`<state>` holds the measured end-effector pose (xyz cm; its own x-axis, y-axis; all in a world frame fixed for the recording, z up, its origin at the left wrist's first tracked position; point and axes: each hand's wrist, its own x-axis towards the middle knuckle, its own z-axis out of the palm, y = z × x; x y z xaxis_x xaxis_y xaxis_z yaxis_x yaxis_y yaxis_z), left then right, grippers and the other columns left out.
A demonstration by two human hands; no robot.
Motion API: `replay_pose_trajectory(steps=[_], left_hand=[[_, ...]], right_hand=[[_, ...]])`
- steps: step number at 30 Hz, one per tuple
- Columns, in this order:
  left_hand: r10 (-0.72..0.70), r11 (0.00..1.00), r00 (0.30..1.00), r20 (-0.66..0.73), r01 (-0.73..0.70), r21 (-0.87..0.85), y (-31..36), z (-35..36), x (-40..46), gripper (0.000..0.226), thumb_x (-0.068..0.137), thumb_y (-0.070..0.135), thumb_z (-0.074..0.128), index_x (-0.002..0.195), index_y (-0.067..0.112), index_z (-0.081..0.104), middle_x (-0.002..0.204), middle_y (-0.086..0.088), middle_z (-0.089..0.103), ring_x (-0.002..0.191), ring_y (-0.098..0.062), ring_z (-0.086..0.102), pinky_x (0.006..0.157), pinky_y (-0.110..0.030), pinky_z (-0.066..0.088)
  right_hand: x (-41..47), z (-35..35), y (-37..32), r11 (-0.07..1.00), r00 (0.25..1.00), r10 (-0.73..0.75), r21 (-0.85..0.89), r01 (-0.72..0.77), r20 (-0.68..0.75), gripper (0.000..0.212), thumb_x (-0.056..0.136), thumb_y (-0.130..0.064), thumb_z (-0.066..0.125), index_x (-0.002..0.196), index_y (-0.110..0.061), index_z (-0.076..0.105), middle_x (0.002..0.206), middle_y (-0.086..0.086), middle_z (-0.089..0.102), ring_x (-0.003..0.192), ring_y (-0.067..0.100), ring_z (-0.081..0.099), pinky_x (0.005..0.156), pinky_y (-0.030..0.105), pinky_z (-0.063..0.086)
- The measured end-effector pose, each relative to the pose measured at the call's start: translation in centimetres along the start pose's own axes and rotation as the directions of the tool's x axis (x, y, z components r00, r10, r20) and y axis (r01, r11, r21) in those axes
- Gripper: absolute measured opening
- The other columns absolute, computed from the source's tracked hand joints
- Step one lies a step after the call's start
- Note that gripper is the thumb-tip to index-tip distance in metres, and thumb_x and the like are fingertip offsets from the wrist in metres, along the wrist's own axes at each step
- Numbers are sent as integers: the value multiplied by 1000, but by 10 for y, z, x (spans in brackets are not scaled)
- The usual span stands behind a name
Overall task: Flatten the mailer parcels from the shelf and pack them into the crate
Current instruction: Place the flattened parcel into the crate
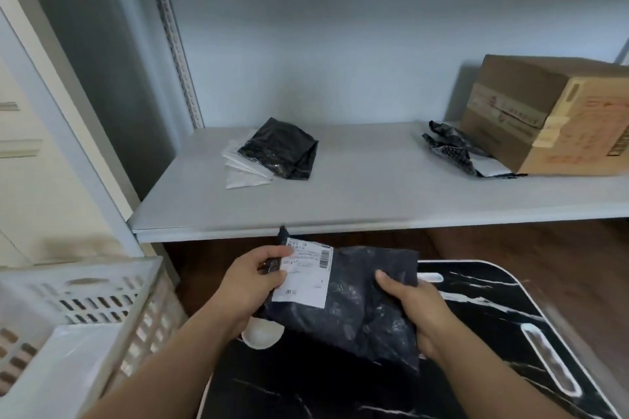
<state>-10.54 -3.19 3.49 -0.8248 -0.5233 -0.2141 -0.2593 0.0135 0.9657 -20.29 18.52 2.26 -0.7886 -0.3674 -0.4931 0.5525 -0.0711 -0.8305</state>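
in the head view, both hands hold one black mailer parcel in the air just near of the shelf edge and above a black marble-patterned board with white veins and a slot handle at its right. the left hand pinches the parcel's left end, thumb on top at the edge of the white shipping label (barcode in its far right corner), fingers curled underneath. the right hand grips the right near edge, thumb pressed on the upper face and the fingers hidden below. the plastic is crinkled and puffy, not flat. on the grey shelf, toward the left, another black mailer lies on top of a few fanned white mailers. at the far right of the shelf a crumpled black patterned bag lies touching the side of a taped cardboard box. the white slotted plastic crate stands at the near left, beside the left forearm and well apart from the held parcel; its inside is mostly out of sight. a round white object peeks out beneath the parcel; i cannot tell what it is.
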Motion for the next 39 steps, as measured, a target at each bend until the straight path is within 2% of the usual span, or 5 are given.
replay_pose_trajectory(steps=[7,25,31,34,39], left_hand=[[42,999,962,268,-33,-37,-3,45,-35,37,86,-2,61,118,18,66,111,-6,71,103,-21,67,87,-29,55],[-68,985,941,-331,115,125,-69,52,-27,53,97,18,49,145,35,34,122,3,61,102,-13,57,83,-23,43],[-78,986,977,198,105,-131,-37,83,-27,59,83,-8,60,130,28,54,120,1,67,108,-15,64,95,-32,49],[-50,900,998,-33,59,431,-61,67,-17,61,89,5,56,142,32,41,131,2,60,101,-9,60,87,-19,45],[-123,901,992,17,105,420,-78,60,-22,67,89,15,64,146,27,33,139,4,52,124,-13,50,104,-27,37]], right_hand=[[3,-37,65,994,965,54,-83,-77,-256,15,90,-14,64,96,0,69,85,16,72,87,33,67,75,42,55],[32,-66,74,654,863,-286,-743,-142,-416,26,97,-33,50,112,-13,57,106,11,65,99,29,58,71,29,36],[38,-68,77,697,852,-282,-704,-134,-442,39,100,-36,43,120,-5,55,119,18,60,110,34,54,77,33,35],[37,-66,71,731,872,-194,-659,-177,-450,44,100,-41,38,117,-4,56,112,19,63,106,35,56,81,32,38],[36,-75,66,727,885,-183,-665,-171,-427,49,94,-48,49,123,-8,52,112,14,63,105,32,59,86,33,45]])
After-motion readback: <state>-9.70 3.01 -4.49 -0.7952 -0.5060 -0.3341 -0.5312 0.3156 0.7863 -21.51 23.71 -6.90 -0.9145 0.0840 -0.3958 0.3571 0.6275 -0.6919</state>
